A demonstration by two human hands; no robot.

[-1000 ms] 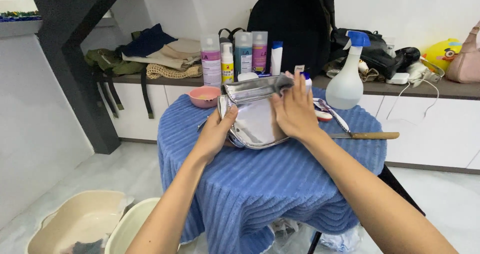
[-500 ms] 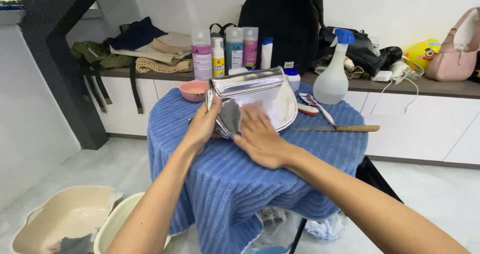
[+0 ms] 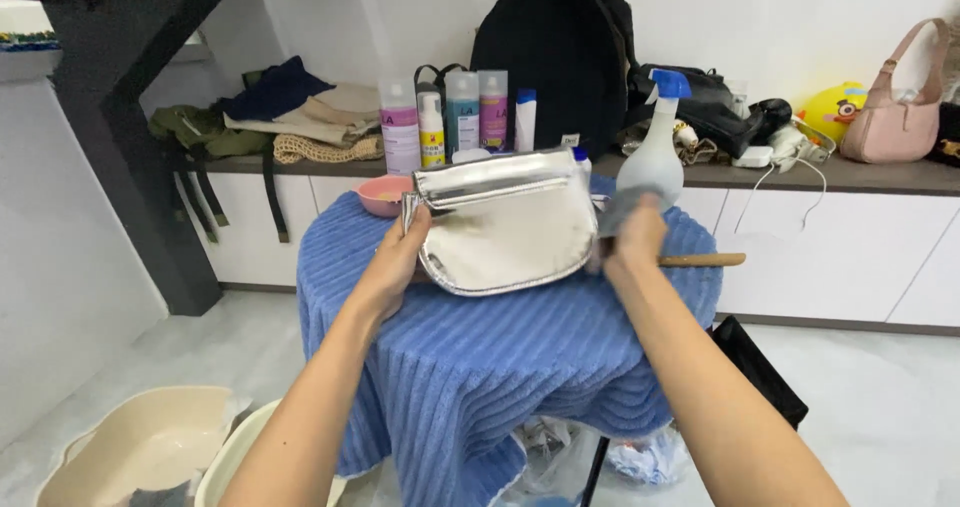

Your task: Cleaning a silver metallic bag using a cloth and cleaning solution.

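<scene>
Hands flank the silver bag [image 3: 510, 222] — left hand [image 3: 397, 260] gripping its edge, right hand [image 3: 632, 239] pinching a grey cloth [image 3: 622, 207].

- A round table draped in a blue ribbed towel cloth [image 3: 480, 387] is standing mid-room.
- A small pink bowl [image 3: 383, 195] is sitting at the table's far left edge.
- A white spray bottle with a blue trigger [image 3: 655, 157] is standing on the far right of the table.
- A row of plastic care bottles [image 3: 450, 117] is lining up on the dark countertop [image 3: 860, 177].
- A large black backpack [image 3: 550, 57] is leaning against the wall behind them.
- A pink shoulder bag [image 3: 890, 117] is resting at the counter's right end, beside a yellow toy [image 3: 830, 112].
- Folded clothes [image 3: 290, 117] are lying piled on the left.
- Two cream plastic basins [image 3: 140, 452] are sitting on the floor.
</scene>
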